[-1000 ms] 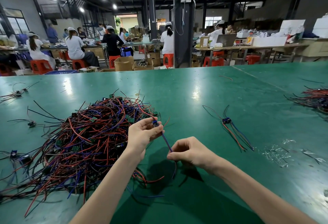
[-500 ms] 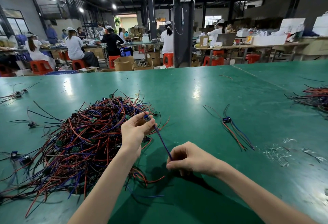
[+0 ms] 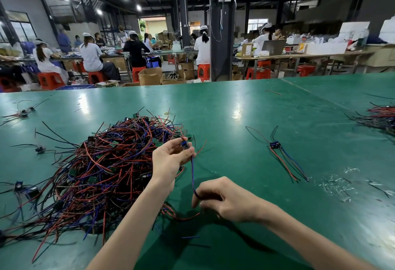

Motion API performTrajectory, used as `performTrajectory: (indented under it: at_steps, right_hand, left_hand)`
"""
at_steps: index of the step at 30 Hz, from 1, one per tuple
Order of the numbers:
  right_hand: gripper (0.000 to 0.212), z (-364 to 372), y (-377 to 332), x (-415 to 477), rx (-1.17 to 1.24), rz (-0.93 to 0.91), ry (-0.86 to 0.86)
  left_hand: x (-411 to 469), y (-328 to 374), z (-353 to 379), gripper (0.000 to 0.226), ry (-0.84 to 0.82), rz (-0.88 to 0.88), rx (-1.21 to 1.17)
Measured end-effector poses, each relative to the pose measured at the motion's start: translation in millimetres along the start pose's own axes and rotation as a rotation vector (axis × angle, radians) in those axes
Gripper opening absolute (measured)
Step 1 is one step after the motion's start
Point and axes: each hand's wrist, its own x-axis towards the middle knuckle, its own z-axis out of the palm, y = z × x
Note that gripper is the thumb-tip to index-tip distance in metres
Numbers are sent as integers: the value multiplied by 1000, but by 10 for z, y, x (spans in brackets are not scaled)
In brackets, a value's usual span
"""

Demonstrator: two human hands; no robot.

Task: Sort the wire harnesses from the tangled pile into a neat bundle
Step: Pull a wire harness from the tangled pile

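The left fingertips (image 3: 189, 152) and thumb pinch a small blue connector (image 3: 185, 145), the head of one harness (image 3: 193, 173), just past the right edge of the pile (image 3: 102, 169). The left hand (image 3: 171, 159) is clear of the table (image 3: 235, 120), wrist bent, with its forearm reaching up over the near side of the pile. From the connector the harness's blue and red wires hang down to the right hand (image 3: 228, 201). Its curled fingers (image 3: 195, 199) close on them low down, though whether thumb and forefinger alone do the pinching is hard to tell. That hand sits low over the table, knuckles up, forearm coming in from the lower right. The pile, a tangle of red, blue and black wires, lies left of both hands. A loose harness (image 3: 280, 152) lies well apart to the right, and a heap (image 3: 380, 118) sits at the table's right edge
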Motion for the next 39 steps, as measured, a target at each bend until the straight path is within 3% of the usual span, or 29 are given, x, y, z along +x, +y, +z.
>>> performTrajectory:
  at_steps: [12,15,20,26,29,32,36,39]
  right_hand:
    - [34,149,-79,-15,-68,-207,250]
    - [46,139,-92,-19,-103,-239,278]
    - [48,131,-65,-11,-156,-244,277]
    - [30,109,24,28,-74,35,69]
    - [31,93,68,29,171,340,-11]
    - [35,55,111,51,423,580,64]
    - [31,-37,112,73,519,681,133]
    - [25,-39,93,44,443,633,117]
  left_hand:
    - [-52,-108,77,25,-29,-24,22]
    - [-52,-112,79,24,-34,-27,29]
    - [-53,-124,77,25,-30,-22,63]
    - [-10,-134,31,31,41,-67,16]
    - [14,-59,20,28,63,-75,-63]
    - [47,17,-16,29,69,-47,-96]
    - [31,45,-30,28,69,-28,-83]
    - [33,36,-36,33,75,-21,-66]
